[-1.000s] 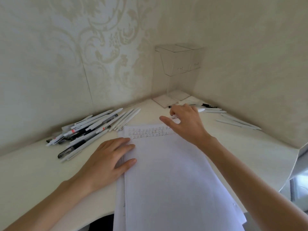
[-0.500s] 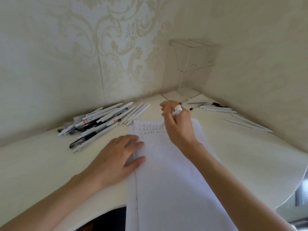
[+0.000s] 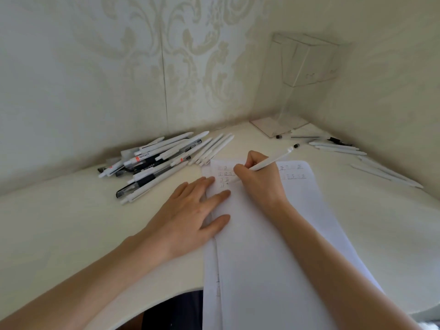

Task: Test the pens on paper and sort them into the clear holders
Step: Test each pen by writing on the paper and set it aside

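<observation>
My right hand (image 3: 258, 181) grips a white pen (image 3: 273, 159) in a writing hold, its tip down on the white paper (image 3: 273, 246) among rows of small written marks. Flat on the paper's left edge rests my left hand (image 3: 190, 215), fingers straight. A pile of white and black pens (image 3: 162, 160) lies to the left near the wall. Several more white pens (image 3: 340, 148) lie at the right by the corner. The clear holders (image 3: 307, 60) stand in the corner on a clear base (image 3: 273, 126); I see no pens in them.
Patterned walls meet at the corner behind the holders. The cream desk (image 3: 71, 222) has a curved front edge, with a dark gap below it near my body. More sheets lie under the top paper.
My right hand picked up a white pen from near the corner, brought it back over the paper and set its tip down. My left hand stayed on the paper's edge.
</observation>
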Demonstrator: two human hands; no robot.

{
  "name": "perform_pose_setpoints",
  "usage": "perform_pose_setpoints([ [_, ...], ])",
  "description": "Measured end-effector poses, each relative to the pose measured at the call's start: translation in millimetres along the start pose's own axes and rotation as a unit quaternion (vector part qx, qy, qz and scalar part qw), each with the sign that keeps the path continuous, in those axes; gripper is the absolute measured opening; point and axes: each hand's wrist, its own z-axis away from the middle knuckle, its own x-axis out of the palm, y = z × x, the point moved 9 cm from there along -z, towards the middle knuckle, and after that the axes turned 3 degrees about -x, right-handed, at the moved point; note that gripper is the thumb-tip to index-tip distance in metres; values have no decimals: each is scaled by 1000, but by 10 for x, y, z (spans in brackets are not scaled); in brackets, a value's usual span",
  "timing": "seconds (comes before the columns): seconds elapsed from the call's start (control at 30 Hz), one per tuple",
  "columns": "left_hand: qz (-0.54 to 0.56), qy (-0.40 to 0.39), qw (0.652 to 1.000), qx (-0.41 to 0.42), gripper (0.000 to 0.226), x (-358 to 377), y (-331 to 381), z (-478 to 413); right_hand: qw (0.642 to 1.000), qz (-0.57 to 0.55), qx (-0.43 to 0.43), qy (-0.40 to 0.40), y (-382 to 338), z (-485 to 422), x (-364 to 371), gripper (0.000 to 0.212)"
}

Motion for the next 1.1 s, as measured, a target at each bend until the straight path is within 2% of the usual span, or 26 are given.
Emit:
perform_pose_setpoints([
  [0.4,22,9,1000,-2,78,-8,15,-4,1000,-24,3,10,34,9,-2,22],
  [0.8,25,23,999,1,71,-32,23,0,1000,-29,-6,10,5,18,-6,30],
  [0.93,23,22,999,1,71,-38,22,6,1000,-24,-2,-5,3,29,16,22],
  [1.1,18,16,1000,5,74,-33,19,10,1000,-23,6,-13,6,38,37,24],
])
